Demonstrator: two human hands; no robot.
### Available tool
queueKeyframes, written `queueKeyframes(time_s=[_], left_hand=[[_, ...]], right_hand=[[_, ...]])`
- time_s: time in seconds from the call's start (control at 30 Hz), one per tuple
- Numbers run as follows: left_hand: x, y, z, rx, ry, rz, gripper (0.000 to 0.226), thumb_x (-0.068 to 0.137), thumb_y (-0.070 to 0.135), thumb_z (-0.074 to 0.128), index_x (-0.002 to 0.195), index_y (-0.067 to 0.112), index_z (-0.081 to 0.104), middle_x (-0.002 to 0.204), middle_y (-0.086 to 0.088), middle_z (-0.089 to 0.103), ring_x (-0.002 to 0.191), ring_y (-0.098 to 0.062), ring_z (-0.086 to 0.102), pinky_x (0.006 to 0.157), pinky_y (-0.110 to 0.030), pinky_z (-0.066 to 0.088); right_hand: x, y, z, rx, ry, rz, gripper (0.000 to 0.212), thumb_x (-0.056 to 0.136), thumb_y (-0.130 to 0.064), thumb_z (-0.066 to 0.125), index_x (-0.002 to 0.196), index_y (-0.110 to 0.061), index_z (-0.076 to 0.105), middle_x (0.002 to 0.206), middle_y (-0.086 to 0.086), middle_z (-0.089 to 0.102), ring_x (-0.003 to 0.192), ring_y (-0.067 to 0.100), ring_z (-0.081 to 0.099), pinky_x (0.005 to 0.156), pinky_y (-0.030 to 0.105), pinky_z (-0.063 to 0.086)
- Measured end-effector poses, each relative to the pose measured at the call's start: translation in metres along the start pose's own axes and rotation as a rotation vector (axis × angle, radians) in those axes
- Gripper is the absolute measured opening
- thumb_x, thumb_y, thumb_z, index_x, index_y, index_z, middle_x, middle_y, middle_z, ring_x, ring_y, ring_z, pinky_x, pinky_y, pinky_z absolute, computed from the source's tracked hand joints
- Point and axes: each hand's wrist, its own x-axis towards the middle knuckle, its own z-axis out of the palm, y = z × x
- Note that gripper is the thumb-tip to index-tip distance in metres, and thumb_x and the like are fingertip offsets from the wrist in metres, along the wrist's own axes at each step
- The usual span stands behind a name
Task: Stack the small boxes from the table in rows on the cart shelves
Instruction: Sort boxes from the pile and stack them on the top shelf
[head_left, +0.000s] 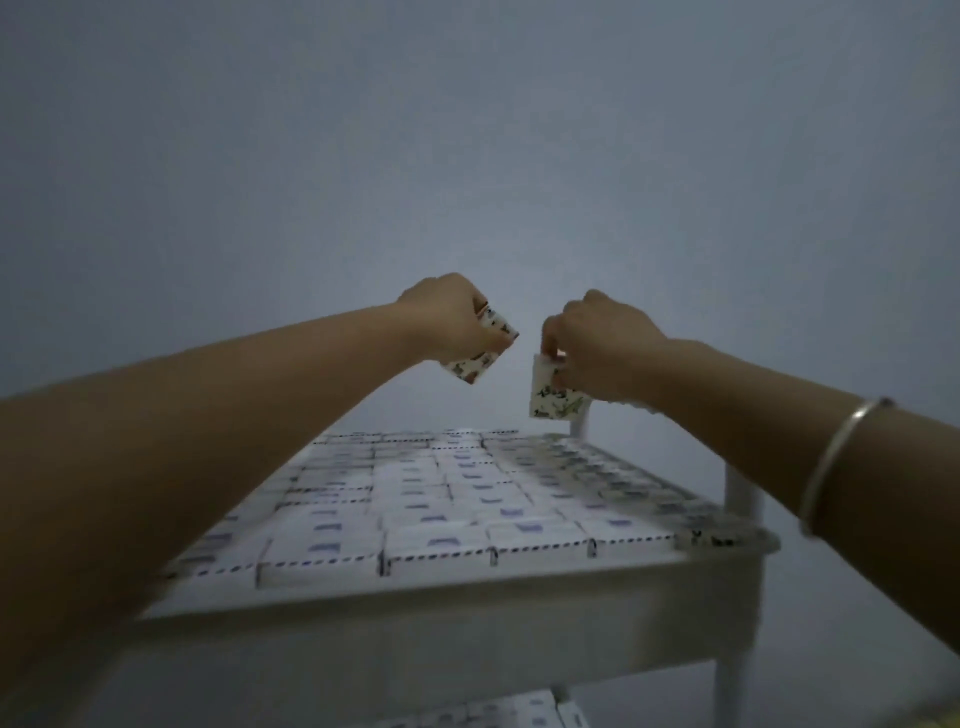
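Holding one small box apiece, both your hands sit mid-frame above the far end of the cart's top shelf. Your left hand is closed round the left box, fingers curled over its top; that box is tilted, lower corner pointing down-right. Your right hand pinches the right box by its upper edge w/ thumb and fingertips, so it hangs nearly upright, long face toward you. The two boxes are near each other but apart.

Key relation: the shelf lies below and toward the bottom of the frame from both hands. It's already tiled w/ rows of packed boxes running away from you, no obvious gap that I can see, tho blur hides detail. The right box looks lower and nearer the back-right post, so prob. that one lands first, as a second layer or at the far edge.

Lower shelf at bottom centre also shows boxes. Room: plain grey-blue wall, dim light. Bangle on the right wrist. Tabletop isn't in view.
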Motion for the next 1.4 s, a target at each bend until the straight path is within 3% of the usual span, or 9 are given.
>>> queueKeyframes(time_s=[0.3, 0.47, 0.67, 0.9, 1.03, 1.17, 1.23, 1.3, 1.4], left_hand=[[0.058, 0.003, 0.039, -0.082, -0.084, 0.006, 0.037, 0.077, 0.024, 0.080, 0.104, 0.001, 0.068, 0.093, -0.013, 0.070, 0.082, -0.024, 0.071, 0.077, -0.036, 0.060], [0.064, -0.001, 0.063, -0.217, -0.214, 0.010, 0.022, 0.080, 0.007, 0.076, 0.096, 0.004, 0.063, 0.077, -0.016, 0.069, 0.060, -0.021, 0.071, 0.060, -0.028, 0.060], [0.066, -0.009, 0.069, -0.254, -0.368, 0.027, 0.010, 0.081, -0.001, 0.070, 0.089, 0.005, 0.068, 0.063, -0.007, 0.072, 0.062, -0.019, 0.073, 0.055, -0.022, 0.057], [0.064, -0.015, 0.064, -0.356, -0.460, 0.032, 0.015, 0.085, 0.005, 0.070, 0.100, 0.003, 0.072, 0.081, -0.009, 0.076, 0.074, -0.018, 0.073, 0.064, -0.022, 0.058], [0.061, -0.017, 0.066, -0.355, -0.461, 0.054, 0.017, 0.085, 0.003, 0.069, 0.102, 0.003, 0.070, 0.092, -0.015, 0.074, 0.084, -0.022, 0.073, 0.074, -0.030, 0.060], [0.061, -0.013, 0.071, -0.302, -0.412, 0.130, 0.019, 0.083, -0.006, 0.065, 0.081, 0.013, 0.068, 0.091, -0.013, 0.071, 0.087, -0.025, 0.070, 0.079, -0.031, 0.059], [0.059, -0.013, 0.076, -0.238, -0.431, 0.126, 0.013, 0.083, 0.002, 0.072, 0.091, 0.010, 0.066, 0.091, -0.011, 0.067, 0.079, -0.019, 0.067, 0.075, -0.026, 0.058], [0.058, -0.014, 0.081, -0.182, -0.469, 0.110, 0.031, 0.080, 0.010, 0.077, 0.107, 0.008, 0.062, 0.088, -0.006, 0.066, 0.074, -0.013, 0.065, 0.075, -0.024, 0.056], [0.052, -0.010, 0.084, -0.116, -0.510, 0.123, 0.030, 0.080, 0.014, 0.078, 0.106, 0.009, 0.064, 0.090, -0.003, 0.068, 0.077, -0.012, 0.065, 0.078, -0.024, 0.054]], right_hand=[[0.014, -0.010, 0.015, -0.060, -0.197, -0.067, 0.036, 0.084, -0.034, 0.071, 0.117, -0.024, 0.063, 0.105, -0.002, 0.065, 0.101, 0.019, 0.060, 0.074, 0.029, 0.047], [0.008, -0.015, 0.017, -0.085, -0.285, -0.042, 0.037, 0.088, -0.032, 0.069, 0.123, -0.023, 0.063, 0.114, 0.000, 0.064, 0.103, 0.019, 0.061, 0.079, 0.028, 0.048], [0.002, -0.022, 0.025, -0.064, -0.267, -0.061, 0.026, 0.096, -0.017, 0.055, 0.120, -0.017, 0.064, 0.114, 0.004, 0.061, 0.089, 0.021, 0.056, 0.072, 0.028, 0.042], [0.003, -0.024, 0.026, -0.053, -0.355, -0.049, 0.027, 0.094, -0.010, 0.054, 0.120, -0.016, 0.063, 0.116, 0.003, 0.063, 0.103, 0.022, 0.062, 0.089, 0.031, 0.051], [0.002, -0.020, 0.019, 0.044, -0.357, -0.060, 0.026, 0.091, -0.007, 0.060, 0.114, -0.017, 0.067, 0.111, 0.003, 0.067, 0.098, 0.020, 0.065, 0.083, 0.029, 0.052], [0.000, -0.012, 0.003, 0.127, -0.205, -0.068, 0.025, 0.092, -0.004, 0.052, 0.103, -0.019, 0.069, 0.101, 0.002, 0.069, 0.091, 0.020, 0.065, 0.071, 0.026, 0.048], [-0.002, -0.005, -0.002, 0.161, -0.129, -0.057, 0.026, 0.089, -0.001, 0.051, 0.091, -0.022, 0.067, 0.096, 0.000, 0.070, 0.085, 0.020, 0.066, 0.070, 0.026, 0.053], [-0.006, 0.000, -0.004, 0.207, -0.096, -0.053, 0.029, 0.087, 0.001, 0.049, 0.089, -0.020, 0.069, 0.093, -0.002, 0.071, 0.082, 0.020, 0.069, 0.074, 0.035, 0.058], [-0.012, 0.002, -0.002, 0.192, -0.079, -0.068, 0.033, 0.087, 0.001, 0.048, 0.090, -0.024, 0.071, 0.095, -0.005, 0.070, 0.085, 0.016, 0.066, 0.079, 0.034, 0.056]])
